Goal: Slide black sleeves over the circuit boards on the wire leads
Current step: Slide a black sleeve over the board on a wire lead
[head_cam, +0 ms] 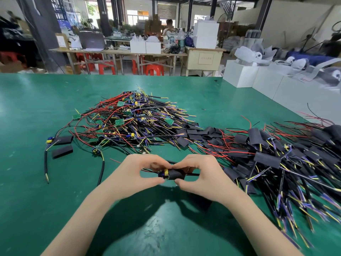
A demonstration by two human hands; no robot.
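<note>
Both hands meet over the green table [36,182]. My left hand [136,172] pinches a circuit board [165,173] whose yellow and blue parts still show. My right hand [199,174] pinches a black sleeve [176,174] that covers part of that board, with a black lead sticking out to the right. Behind lies a pile of bare boards on wires [129,119]. A heap of sleeved leads [276,159] spreads at the right. Loose black sleeves [195,133] lie between the two piles.
Two flat sleeves [62,145] and a few stray leads [46,163] lie at the left. White boxes [258,78] line the table's far right edge. Beyond are workbenches, red stools and a seated person [168,28].
</note>
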